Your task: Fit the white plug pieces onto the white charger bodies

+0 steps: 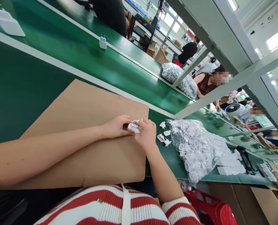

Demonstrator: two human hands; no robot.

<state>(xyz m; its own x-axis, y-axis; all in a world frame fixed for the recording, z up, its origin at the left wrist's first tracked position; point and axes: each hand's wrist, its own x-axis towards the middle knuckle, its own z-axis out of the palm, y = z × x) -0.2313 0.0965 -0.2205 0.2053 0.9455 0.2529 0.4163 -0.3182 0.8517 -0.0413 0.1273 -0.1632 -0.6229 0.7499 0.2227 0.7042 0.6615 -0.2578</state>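
Over the cardboard sheet (110, 159), near its right edge, both hands meet at a small white plastic charger housing (133, 127). My left hand (118, 126) grips its left side between thumb and fingers. My right hand (147, 133) closes on its right side, with the fingertips partly covering it. Whether the housing is one piece or two is too small to tell. Just right of my right hand lie several loose white plug parts (161, 137) on the green table (161, 157).
A clear plastic bag (195, 150) full of white plug parts stands at the right, beside rows of white pieces (231, 169). Beyond a pale rail, white chargers (102, 42) stand on the green conveyor belt (131, 75). A metal post (200, 100) rises ahead; co-workers sit farther along.
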